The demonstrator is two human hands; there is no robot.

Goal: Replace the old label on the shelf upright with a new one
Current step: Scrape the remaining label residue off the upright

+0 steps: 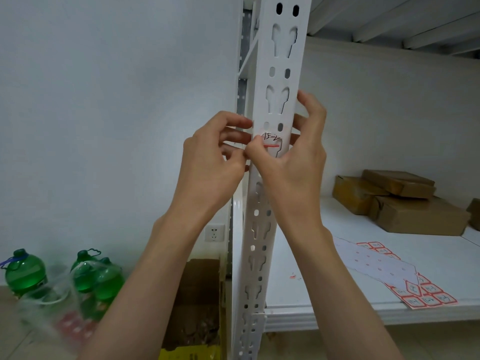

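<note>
Both hands met at a red-bordered label [271, 141] stuck to the front of the white shelf upright [281, 74]. The right hand [293, 162] pinched the label's left edge between thumb and fingers [255, 149], while the left hand [207, 157] curled its fingers [235, 137] against the upright's left side beside it, and a label sheet [426, 294] lay on the shelf [415, 245].

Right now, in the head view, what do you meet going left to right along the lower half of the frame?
Green bottles → wall socket → open cardboard box → shelf upright → label sheet → brown parcels.
</note>
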